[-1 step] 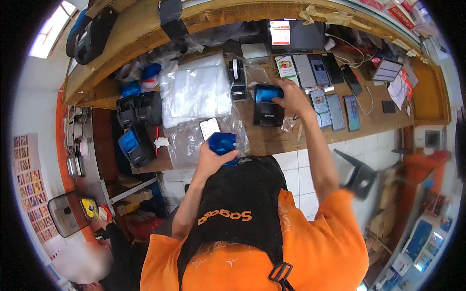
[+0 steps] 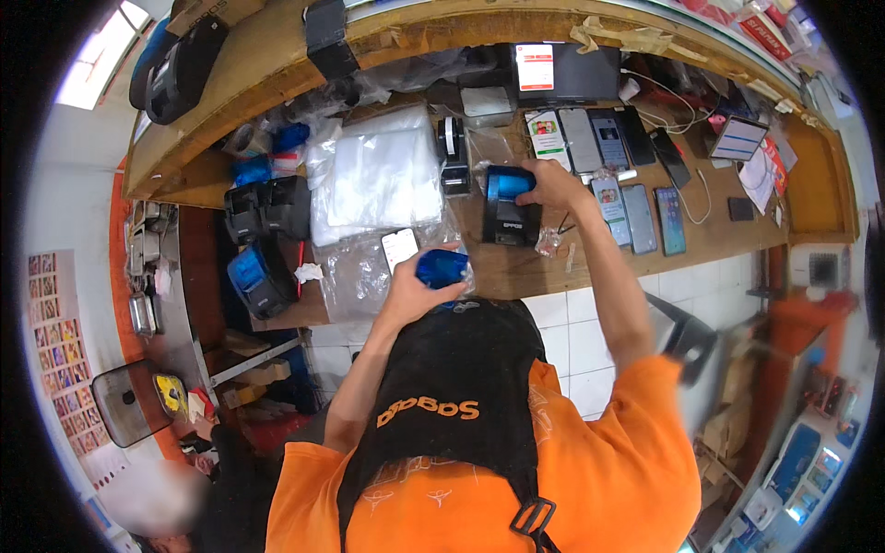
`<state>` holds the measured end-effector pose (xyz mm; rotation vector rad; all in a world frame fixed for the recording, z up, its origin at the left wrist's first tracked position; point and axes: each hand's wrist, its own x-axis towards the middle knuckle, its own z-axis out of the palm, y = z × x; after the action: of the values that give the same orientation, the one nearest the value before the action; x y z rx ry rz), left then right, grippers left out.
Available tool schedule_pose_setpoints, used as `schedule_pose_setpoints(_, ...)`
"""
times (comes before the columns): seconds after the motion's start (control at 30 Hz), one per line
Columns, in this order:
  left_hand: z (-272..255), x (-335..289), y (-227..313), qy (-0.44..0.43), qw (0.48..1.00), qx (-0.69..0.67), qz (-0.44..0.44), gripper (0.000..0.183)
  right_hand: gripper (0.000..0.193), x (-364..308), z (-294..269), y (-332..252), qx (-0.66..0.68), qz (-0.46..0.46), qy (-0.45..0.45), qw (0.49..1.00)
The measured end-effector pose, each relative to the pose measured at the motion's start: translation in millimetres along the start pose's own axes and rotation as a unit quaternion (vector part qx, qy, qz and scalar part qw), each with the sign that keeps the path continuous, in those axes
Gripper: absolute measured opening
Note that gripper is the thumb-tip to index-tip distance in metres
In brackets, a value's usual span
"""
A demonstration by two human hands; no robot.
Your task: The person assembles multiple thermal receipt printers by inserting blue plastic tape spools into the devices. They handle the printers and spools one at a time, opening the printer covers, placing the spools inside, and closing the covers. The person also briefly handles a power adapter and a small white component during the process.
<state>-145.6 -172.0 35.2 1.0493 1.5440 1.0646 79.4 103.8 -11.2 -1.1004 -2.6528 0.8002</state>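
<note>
In the head view, take the black handheld terminal (image 2: 510, 214) as your landmark. It lies on the wooden table (image 2: 516, 273) with its long axis running away from you, tipped only slightly, its blue screen at the far end and its plain dark body toward you.

Your right hand (image 2: 556, 189) is the nearer one. It comes in from the terminal's right and meets its far right corner, thumb laid over the screen's right edge and fingers curled beyond it. You cannot tell from here whether they grip the terminal or merely rest on it.

Your left hand (image 2: 414, 291) is to the near left of the terminal, apart from it, thumb and fingers closed around a glossy blue piece (image 2: 443, 267). From those fingers, then, the terminal lies away from you and to the right, with a gap between.

Left of the terminal, just beyond your left hand, is a white-screened phone (image 2: 399, 248); farther left is a stack of clear plastic bags (image 2: 380, 175). Crumpled clear wrapping (image 2: 549, 241) sits just right of the terminal's near end, and a grey phone (image 2: 638, 219) lies farther right.
</note>
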Motion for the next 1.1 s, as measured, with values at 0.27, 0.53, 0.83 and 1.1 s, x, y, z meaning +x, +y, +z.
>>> schedule_pose_setpoints(0.27, 23, 69, -15, -0.157, 0.948, 0.252, 0.116, 0.076, 0.075, 17, -20, -26, -0.104, 0.038, -0.215, 0.97)
schedule_pose_setpoints(0.53, 35, 71, -29, -0.228, 0.894, 0.38, 0.061, 0.101, 0.077, 15, 5, -10, -0.136, -0.043, -0.179, 0.973)
schedule_pose_setpoints(0.83, 35, 74, -18, -0.241, 0.89, 0.383, 0.052, 0.107, 0.082, 47, -20, 27, 0.097, -0.012, -0.296, 0.95)
schedule_pose_setpoints(1.1, 35, 73, -20, -0.236, 0.906, 0.35, 0.037, 0.107, 0.061, 33, -17, 42, 0.27, 0.021, -0.238, 0.933)
